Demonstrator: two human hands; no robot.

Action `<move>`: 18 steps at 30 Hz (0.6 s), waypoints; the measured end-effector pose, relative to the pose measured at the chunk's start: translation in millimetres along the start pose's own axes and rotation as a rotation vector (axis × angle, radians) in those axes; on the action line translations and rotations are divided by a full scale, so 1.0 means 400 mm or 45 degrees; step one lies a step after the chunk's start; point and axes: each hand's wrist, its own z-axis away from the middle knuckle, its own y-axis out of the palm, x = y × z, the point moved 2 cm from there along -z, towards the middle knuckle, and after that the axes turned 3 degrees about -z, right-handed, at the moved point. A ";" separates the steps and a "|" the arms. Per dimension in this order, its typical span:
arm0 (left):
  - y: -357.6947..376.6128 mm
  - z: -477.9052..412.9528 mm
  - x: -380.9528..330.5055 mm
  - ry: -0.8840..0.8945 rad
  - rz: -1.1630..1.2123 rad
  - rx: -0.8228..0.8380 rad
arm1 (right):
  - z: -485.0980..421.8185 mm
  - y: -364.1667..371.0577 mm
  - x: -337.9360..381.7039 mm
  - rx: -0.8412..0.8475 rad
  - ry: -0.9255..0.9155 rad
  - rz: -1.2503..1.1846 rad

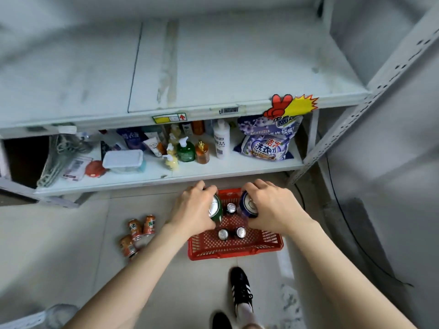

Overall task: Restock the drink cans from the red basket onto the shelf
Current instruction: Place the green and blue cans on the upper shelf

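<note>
Left hand (192,207) grips green can (217,211), right hand (270,206) grips blue can (248,205) over red basket (235,252); labels hidden.

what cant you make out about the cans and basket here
Head view only.
Label on green can: covered by left hand.
Label on blue can: covered by right hand.
Far end of basket: behind both hands.
Labels of three cans inside: only tops show.
</note>
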 end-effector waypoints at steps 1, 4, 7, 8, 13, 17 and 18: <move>-0.040 0.027 -0.007 0.019 -0.001 -0.010 | 0.023 -0.037 0.014 -0.006 -0.011 -0.006; -0.153 0.096 -0.023 0.078 -0.004 -0.033 | 0.085 -0.148 0.054 -0.011 -0.040 -0.029; -0.259 0.151 -0.040 0.133 -0.032 -0.038 | 0.140 -0.253 0.087 -0.039 -0.068 -0.023; -0.294 0.166 -0.047 0.151 -0.045 -0.045 | 0.157 -0.287 0.095 -0.053 -0.071 -0.018; -0.477 0.229 -0.091 0.233 -0.076 -0.091 | 0.233 -0.458 0.113 -0.093 -0.067 -0.094; -0.631 0.261 -0.135 0.280 -0.031 -0.155 | 0.268 -0.592 0.101 -0.150 -0.078 -0.142; -0.669 0.266 -0.146 0.295 -0.028 -0.172 | 0.274 -0.628 0.097 -0.169 -0.086 -0.142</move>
